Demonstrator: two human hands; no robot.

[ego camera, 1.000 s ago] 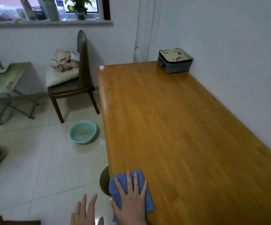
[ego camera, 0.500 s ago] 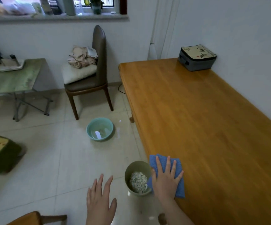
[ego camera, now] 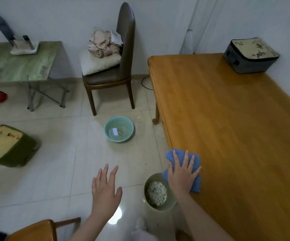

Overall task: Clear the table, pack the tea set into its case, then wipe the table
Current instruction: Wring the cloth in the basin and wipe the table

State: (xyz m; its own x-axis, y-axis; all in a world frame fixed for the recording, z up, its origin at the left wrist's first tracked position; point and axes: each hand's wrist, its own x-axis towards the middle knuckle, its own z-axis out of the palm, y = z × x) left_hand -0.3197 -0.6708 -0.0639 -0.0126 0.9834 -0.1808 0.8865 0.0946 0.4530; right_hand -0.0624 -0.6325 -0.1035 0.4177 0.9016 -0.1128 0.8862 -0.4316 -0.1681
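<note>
right hand (ego camera: 182, 173), fingers spread flat, has slid the fluffy blue cloth (ego camera: 196, 183) to the edge of the orange wooden table (ego camera: 236, 136), over a green bowl of scraps (ego camera: 165, 207) (for crumbs, probably). left hand (ego camera: 106, 190) hovers spread, empty. grey zipped case (ego camera: 250, 55) sits closed at the far corner; only wiping remains.

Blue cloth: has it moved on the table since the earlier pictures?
Yes, slightly. The blue cloth has slid left across the table's left edge, so more of it now overhangs the bin on the floor.
</note>
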